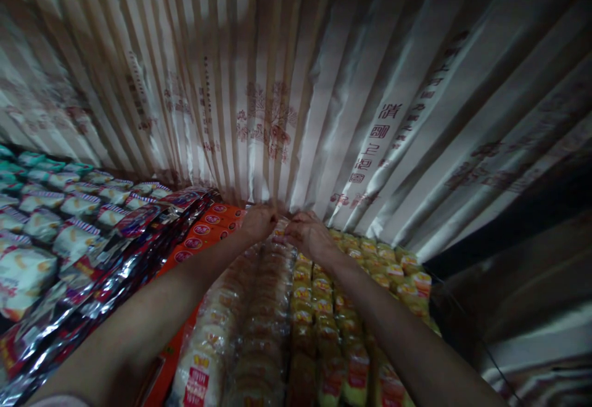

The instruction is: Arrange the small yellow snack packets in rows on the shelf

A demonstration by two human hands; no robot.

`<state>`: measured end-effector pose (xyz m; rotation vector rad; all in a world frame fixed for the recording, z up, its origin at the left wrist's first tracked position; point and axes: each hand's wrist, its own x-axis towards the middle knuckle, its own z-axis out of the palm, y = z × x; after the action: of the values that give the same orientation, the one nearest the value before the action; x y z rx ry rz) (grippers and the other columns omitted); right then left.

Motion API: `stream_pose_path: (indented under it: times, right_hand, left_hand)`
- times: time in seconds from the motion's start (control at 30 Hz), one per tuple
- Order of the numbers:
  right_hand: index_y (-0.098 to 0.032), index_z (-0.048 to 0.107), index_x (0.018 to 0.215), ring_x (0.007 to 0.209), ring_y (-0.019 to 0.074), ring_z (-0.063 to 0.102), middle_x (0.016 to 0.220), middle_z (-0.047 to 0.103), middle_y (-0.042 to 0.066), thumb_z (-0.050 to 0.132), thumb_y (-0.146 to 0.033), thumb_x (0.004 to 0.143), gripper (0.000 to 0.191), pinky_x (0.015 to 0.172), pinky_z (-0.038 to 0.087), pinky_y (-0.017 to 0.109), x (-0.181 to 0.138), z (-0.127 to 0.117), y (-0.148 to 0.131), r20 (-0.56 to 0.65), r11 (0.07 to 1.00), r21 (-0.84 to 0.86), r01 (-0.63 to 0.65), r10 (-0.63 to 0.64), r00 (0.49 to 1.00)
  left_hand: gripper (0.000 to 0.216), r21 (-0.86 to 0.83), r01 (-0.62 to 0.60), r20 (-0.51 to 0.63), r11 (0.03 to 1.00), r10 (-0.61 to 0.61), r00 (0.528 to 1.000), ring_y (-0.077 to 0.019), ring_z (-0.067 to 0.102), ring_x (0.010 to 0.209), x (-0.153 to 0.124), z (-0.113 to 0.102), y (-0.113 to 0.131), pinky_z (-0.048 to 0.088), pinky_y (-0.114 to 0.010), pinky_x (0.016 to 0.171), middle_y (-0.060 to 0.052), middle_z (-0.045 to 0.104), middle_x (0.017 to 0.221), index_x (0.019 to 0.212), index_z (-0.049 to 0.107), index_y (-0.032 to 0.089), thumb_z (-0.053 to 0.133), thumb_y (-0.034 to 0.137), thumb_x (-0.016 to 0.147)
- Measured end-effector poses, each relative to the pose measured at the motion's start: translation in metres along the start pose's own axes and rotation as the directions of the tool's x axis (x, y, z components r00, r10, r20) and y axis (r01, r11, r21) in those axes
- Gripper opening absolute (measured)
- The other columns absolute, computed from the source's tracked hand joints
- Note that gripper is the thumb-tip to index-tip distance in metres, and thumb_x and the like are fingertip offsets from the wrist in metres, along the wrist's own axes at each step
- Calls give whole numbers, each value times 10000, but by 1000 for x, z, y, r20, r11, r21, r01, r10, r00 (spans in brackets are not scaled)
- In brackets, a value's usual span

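A: Obs. 1, nearest the camera. Two bare forearms run up from the bottom edge and converge over the column of clear-wrapped round cakes, which I take as the landmark.

B: What flanks that column?

A: Just beside it on the right, touching, rows of yellow packets. On its left, orange boxes with oval labels. Further left of those, a bank of shiny foil bags, then white snack packs stacked in rows, and teal packs at the far left end.

B: Obs. 2, the hands?

A: Both sit at the far end of the cake column, close together, nearly touching each other. Left hand: fingers curled down and closed, knuckles up, resting on the last cake packet where it meets the orange boxes. Right hand: fingers likewise bent under, on the far end of the column next to the yellow packets.

B: Grip width? Contents?

A: Narrow on both, fingers folded in. Whether each actually clasps a packet or only presses on top, I cannot tell; fingertips are hidden and the light is dim.

B: Behind the column?

A: A striped pale curtain with red printed characters hangs directly past the hands, its hem meeting the goods. Right of the column, dark and indistinct.
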<state>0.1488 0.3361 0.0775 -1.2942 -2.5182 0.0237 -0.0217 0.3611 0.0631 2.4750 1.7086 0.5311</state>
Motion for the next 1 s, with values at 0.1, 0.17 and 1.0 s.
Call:
stream_pose_path:
  times: [0.1, 0.17, 1.0]
  right_hand:
    - [-204, 694, 775, 896, 175, 515, 845, 620, 55, 590, -294, 795, 139, 839, 375, 283, 0, 1, -3, 72, 999, -27, -38, 40, 997]
    - [-198, 685, 798, 866, 163, 531, 828, 625, 49, 553, -236, 809, 138, 859, 362, 278, 0, 1, -5, 110, 997, -57, -49, 55, 992]
    - [-245, 666, 870, 872, 153, 595, 879, 673, 25, 521, -352, 843, 183, 756, 408, 242, -18, -7, -20, 132, 994, -3, -108, 107, 986]
  left_hand:
    - [153, -4, 11, 5, 1000, -11, 1000, -166, 595, 879, -1, -1, 1, 447, -268, 829, -30, 676, 864, 834, 666, 194, 538, 170, 753]
    - [161, -9, 11, 4, 1000, -11, 1000, -161, 589, 895, -2, -3, 1, 442, -266, 847, -28, 671, 876, 851, 664, 195, 534, 173, 760]
    - [134, -45, 53, 80, 998, -49, 996, -166, 612, 830, -26, -8, 12, 467, -253, 735, -53, 675, 855, 821, 652, 171, 539, 202, 756]
